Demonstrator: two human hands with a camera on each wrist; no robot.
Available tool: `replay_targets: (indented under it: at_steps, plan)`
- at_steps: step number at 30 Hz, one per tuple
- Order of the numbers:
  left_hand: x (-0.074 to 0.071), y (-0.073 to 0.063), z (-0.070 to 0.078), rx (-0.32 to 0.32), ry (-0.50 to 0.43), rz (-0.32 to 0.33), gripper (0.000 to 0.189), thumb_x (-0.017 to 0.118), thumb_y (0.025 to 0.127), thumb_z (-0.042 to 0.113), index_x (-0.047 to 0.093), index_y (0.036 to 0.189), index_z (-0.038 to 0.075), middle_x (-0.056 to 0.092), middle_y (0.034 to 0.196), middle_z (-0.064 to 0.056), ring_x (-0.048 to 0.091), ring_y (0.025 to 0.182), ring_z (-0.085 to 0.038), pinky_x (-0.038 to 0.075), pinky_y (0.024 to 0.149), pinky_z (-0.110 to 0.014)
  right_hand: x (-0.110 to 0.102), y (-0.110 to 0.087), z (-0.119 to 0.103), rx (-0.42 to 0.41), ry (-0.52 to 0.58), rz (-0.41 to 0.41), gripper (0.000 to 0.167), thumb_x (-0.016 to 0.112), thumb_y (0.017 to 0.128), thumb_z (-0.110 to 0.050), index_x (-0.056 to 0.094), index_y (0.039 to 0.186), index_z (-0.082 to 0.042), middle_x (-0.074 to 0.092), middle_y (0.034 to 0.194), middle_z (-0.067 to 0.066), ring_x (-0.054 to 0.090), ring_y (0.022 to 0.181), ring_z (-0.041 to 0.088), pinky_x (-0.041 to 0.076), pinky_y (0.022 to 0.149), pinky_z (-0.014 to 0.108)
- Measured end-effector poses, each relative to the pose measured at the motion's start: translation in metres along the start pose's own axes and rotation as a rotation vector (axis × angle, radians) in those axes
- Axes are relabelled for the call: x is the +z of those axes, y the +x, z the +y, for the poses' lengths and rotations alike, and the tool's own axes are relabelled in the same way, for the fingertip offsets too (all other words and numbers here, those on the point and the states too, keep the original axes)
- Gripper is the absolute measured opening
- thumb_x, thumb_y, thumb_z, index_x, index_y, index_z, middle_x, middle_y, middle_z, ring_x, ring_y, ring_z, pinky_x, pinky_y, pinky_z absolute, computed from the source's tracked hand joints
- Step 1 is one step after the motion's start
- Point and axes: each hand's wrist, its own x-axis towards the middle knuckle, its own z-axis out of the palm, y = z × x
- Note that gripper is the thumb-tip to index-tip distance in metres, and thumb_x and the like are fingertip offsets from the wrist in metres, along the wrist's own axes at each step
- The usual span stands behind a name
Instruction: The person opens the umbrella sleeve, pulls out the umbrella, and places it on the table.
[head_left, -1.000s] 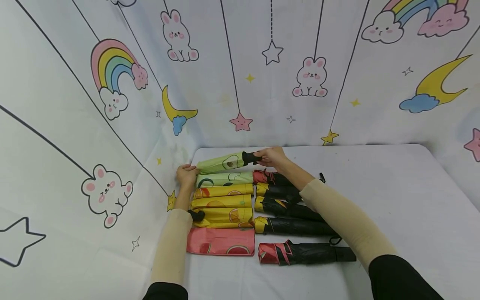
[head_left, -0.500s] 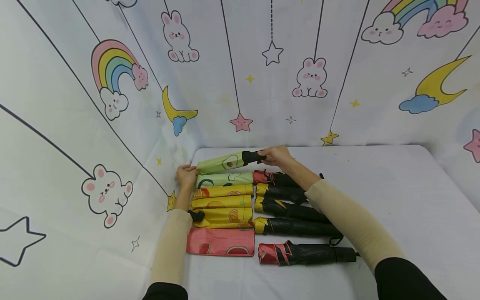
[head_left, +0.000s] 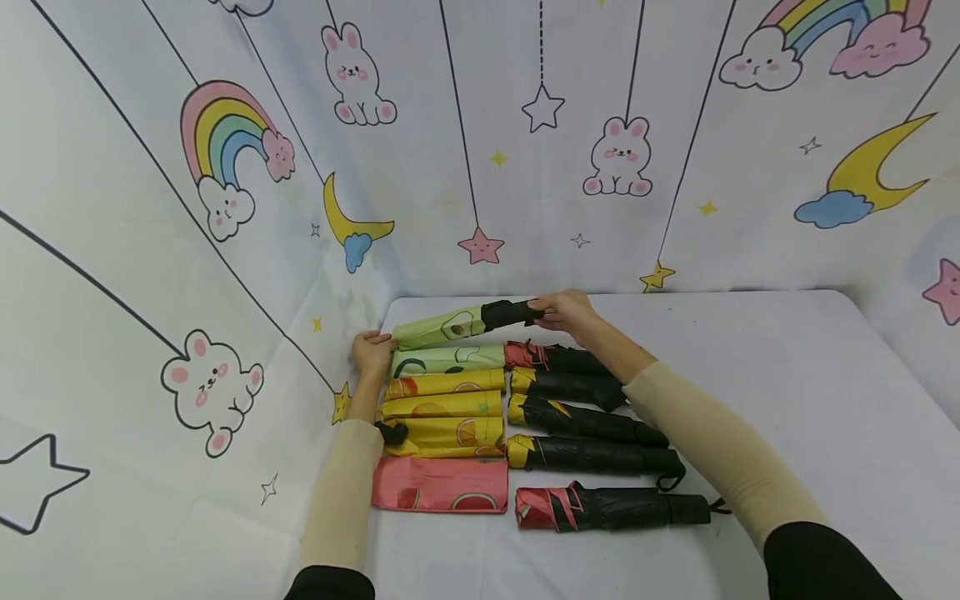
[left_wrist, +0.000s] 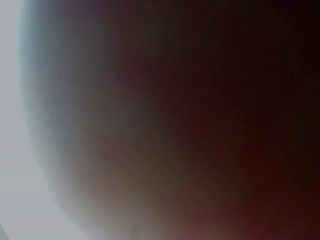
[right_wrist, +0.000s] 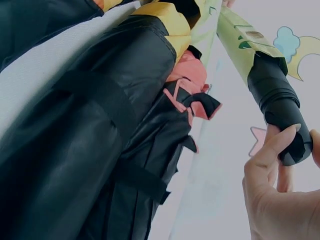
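At the far left of the table, my left hand [head_left: 372, 353] pinches the closed end of a light green umbrella sleeve [head_left: 427, 328] printed with an avocado. A folded black umbrella [head_left: 506, 314] sticks out of the sleeve's right end, tilted upward. My right hand [head_left: 566, 313] grips the umbrella's outer end between thumb and fingers; in the right wrist view the thumb lies over the black end [right_wrist: 295, 145]. The rest of this umbrella is hidden inside the sleeve. The left wrist view is dark and blurred.
Below lie a green sleeve [head_left: 450, 360], several yellow sleeves [head_left: 442, 405] and a red watermelon sleeve [head_left: 441, 485]. To their right, folded black umbrellas with yellow or red ends, such as the nearest one [head_left: 622, 507], lie in a column under my right forearm. A patterned cloth wall [head_left: 420, 167] borders the table.
My right hand has moved to the right, and more of the black umbrella shows outside the green sleeve. My left hand keeps its place on the sleeve's end.
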Motion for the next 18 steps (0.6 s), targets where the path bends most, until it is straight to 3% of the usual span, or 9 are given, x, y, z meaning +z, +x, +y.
replay_targets:
  at_steps: [10,18]
  plan:
    - [-0.003,-0.001,0.000,-0.016,0.002,-0.009,0.053,0.071,0.092,-0.006,0.053,0.142,-0.004,0.070,0.127,-0.021,0.063,0.119,-0.035,0.054,0.099,-0.043,-0.011,-0.008,-0.003,-0.006,0.014,-0.016,0.056,0.078,0.094,-0.012,0.056,0.142,0.008,0.055,0.146,0.023,0.072,0.098,0.023,0.053,0.105,0.046]
    - [0.000,-0.001,-0.002,-0.012,-0.012,-0.008,0.053,0.071,0.091,-0.006,0.053,0.142,-0.005,0.070,0.127,-0.022,0.064,0.118,-0.034,0.055,0.097,-0.041,-0.021,-0.010,-0.007,-0.008,0.013,-0.006,0.053,0.078,0.095,-0.012,0.058,0.139,0.009,0.059,0.142,0.022,0.075,0.091,0.021,0.052,0.106,0.046]
